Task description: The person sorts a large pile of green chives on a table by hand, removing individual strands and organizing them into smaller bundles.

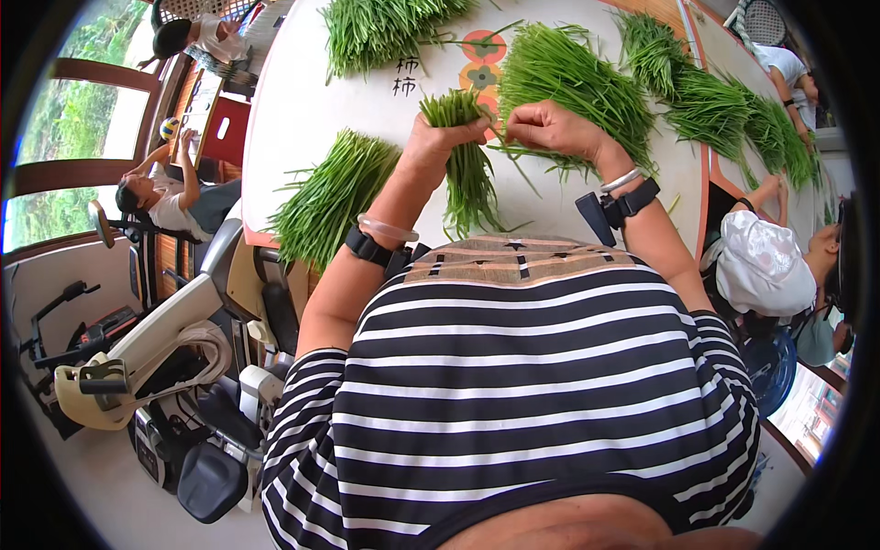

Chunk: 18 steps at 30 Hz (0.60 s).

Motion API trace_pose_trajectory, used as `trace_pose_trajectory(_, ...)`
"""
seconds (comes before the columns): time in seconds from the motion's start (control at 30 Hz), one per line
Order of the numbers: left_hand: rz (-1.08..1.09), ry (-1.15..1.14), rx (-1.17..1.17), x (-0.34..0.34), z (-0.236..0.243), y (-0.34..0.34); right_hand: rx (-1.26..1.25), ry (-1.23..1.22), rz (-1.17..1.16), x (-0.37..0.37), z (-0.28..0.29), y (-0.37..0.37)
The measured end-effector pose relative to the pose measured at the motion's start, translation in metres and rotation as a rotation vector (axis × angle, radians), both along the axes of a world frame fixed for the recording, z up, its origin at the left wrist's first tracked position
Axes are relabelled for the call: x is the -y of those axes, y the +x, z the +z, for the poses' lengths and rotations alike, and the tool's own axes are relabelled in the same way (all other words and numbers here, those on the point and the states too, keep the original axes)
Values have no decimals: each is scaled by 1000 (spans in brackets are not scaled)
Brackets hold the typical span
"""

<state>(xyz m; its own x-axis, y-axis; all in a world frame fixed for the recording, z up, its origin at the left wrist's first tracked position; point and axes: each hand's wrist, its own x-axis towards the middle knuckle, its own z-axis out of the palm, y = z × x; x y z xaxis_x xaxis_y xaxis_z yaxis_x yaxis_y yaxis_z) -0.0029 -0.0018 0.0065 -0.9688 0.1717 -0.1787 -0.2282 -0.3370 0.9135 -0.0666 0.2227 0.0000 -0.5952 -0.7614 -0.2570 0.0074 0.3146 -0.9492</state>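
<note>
My left hand [436, 145] is closed around an upright bunch of green chives [470, 188]. Their cut tops stick up above my fist, and the long leaves hang toward the table's near edge. Just right of it, my right hand [557, 130] has its thumb and fingers pinched together, level with the bunch. A thin strand shows between the two hands, but what the right fingertips hold is too small to make out. Behind my right hand lies a large heap of chives [573, 87]. Another pile [337, 197] rests to the left of my left forearm.
More chives [390, 32] lie at the table's far side, and further bundles [710, 110] at the right. The white table [302, 101] has an orange border. People sit at the left [170, 197] and right [765, 261]. Exercise equipment [151, 353] stands at the lower left.
</note>
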Motion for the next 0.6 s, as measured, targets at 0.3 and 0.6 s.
trace_pose_trajectory(0.3, 158, -20, 23, 3, -7, 1, -616, -94, -318, 38, 27, 28)
trace_pose_trajectory(0.6, 10, -253, -66, 7, -17, 1, -477, -50, -278, 27, 17, 32)
